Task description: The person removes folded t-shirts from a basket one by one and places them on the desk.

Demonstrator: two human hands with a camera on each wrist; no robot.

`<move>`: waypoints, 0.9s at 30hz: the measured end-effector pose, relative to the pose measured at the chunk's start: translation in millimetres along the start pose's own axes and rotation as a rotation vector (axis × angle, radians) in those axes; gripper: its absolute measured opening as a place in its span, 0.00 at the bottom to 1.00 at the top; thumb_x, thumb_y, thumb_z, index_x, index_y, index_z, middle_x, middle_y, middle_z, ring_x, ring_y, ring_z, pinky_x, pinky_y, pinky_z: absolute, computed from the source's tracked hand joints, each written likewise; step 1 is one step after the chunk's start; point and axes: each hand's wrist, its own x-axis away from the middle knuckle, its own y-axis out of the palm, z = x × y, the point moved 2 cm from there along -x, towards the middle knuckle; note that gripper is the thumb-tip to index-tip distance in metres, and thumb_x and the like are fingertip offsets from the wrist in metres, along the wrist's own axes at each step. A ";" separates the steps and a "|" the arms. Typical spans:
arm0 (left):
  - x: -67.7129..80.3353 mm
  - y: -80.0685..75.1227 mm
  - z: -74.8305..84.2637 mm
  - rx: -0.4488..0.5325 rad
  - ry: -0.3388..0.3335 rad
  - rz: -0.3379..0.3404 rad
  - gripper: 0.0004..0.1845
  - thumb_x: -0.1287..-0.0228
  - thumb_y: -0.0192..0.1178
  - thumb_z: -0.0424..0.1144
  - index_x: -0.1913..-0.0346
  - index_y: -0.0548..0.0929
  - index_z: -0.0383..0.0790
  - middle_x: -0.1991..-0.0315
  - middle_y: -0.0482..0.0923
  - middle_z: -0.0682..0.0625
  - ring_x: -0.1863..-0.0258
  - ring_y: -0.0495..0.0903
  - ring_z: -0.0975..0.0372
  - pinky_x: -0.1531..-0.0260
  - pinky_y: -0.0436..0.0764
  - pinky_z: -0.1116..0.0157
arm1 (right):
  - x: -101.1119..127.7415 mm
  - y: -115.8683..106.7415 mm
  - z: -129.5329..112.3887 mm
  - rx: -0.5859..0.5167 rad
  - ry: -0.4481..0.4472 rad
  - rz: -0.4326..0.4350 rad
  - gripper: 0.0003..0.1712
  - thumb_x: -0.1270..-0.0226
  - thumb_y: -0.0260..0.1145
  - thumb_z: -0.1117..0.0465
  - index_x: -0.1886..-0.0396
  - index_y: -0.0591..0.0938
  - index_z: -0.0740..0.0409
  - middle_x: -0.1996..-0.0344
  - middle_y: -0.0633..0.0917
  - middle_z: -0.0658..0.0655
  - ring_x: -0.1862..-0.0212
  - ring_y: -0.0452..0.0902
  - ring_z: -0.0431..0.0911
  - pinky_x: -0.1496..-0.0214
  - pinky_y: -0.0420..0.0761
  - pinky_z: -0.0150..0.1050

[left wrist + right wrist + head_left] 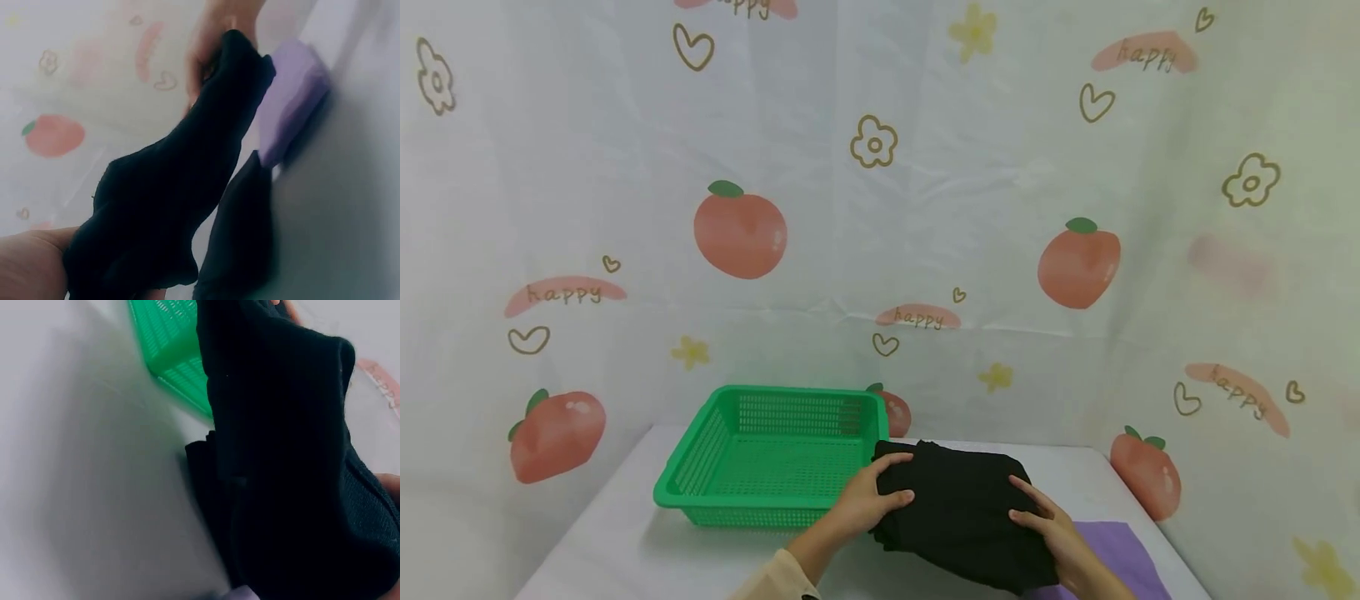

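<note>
Black folded cloth (962, 508) sits on the white table (625, 542), just right of the green basket (775, 458). Your left hand (868, 500) and right hand (1048, 525) curl their fingers round its sides so it stays neat. "happy" is written on the backdrop (925, 208).

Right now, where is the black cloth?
In the head view the folded black cloth sits on the white table, held between the left hand and right hand, just right of the green basket.
</note>
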 end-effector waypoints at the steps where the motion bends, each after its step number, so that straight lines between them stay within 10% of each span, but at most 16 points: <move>1: 1.3 2.6 0.2 0.006 0.005 -0.003 0.28 0.38 0.69 0.41 0.35 0.77 0.51 0.36 0.72 0.37 0.40 0.73 0.41 0.47 0.76 0.42 | 1.2 -1.5 0.7 -0.002 -0.001 -0.009 0.30 0.26 0.59 0.55 0.29 0.67 0.27 0.25 0.49 0.71 0.46 0.80 0.48 0.47 0.82 0.44; 11: 11.1 25.8 -1.1 -0.040 -0.001 -0.049 0.33 0.48 0.76 0.42 0.37 0.77 0.57 0.40 0.76 0.43 0.46 0.78 0.46 0.53 0.79 0.45 | 7.8 -13.2 14.2 0.186 -0.006 0.102 0.40 0.26 0.60 0.55 0.22 0.55 0.58 0.26 0.50 0.76 0.38 0.73 0.53 0.44 0.80 0.46; 27: 29.3 51.3 -22.7 -0.027 -0.006 -0.026 0.17 0.44 0.70 0.34 0.52 0.83 0.52 0.52 0.83 0.48 0.56 0.82 0.57 0.58 0.81 0.57 | 10.1 -22.0 35.3 0.395 -0.004 0.178 0.41 0.30 0.64 0.54 0.25 0.59 0.67 0.30 0.60 0.78 0.33 0.66 0.67 0.42 0.77 0.53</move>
